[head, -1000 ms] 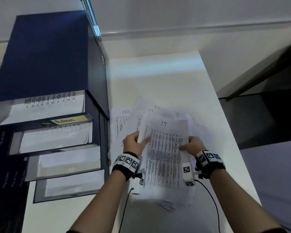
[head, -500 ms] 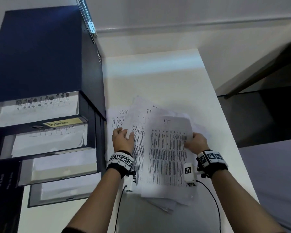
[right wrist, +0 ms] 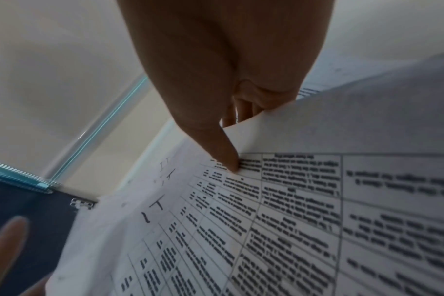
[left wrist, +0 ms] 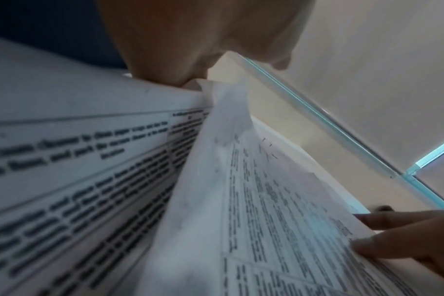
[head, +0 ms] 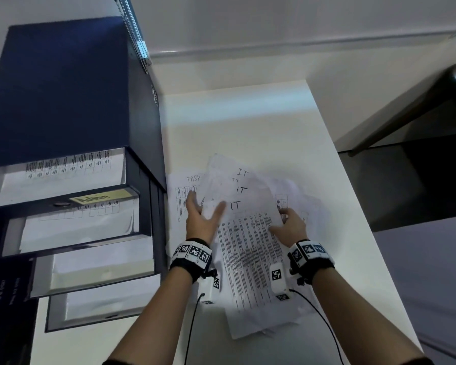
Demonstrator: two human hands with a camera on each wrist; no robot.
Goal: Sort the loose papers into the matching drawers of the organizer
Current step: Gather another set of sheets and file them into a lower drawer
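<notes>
On the left side of the tabletop stands the organizer, four drawers pulled out w/ sheets already in them; the top front has a label "Admin", other labels not readable. So part of the sorting is done, I judge. Next to it the left hand has fingers spread apart, slid under the left edge of the loose papers. Several top sheets are marked "IT", one below "TASK". At right, the right hand pinches the top sheet's edge, thumb above. Whole pile is not yet filed, approx. most work remains.
</notes>
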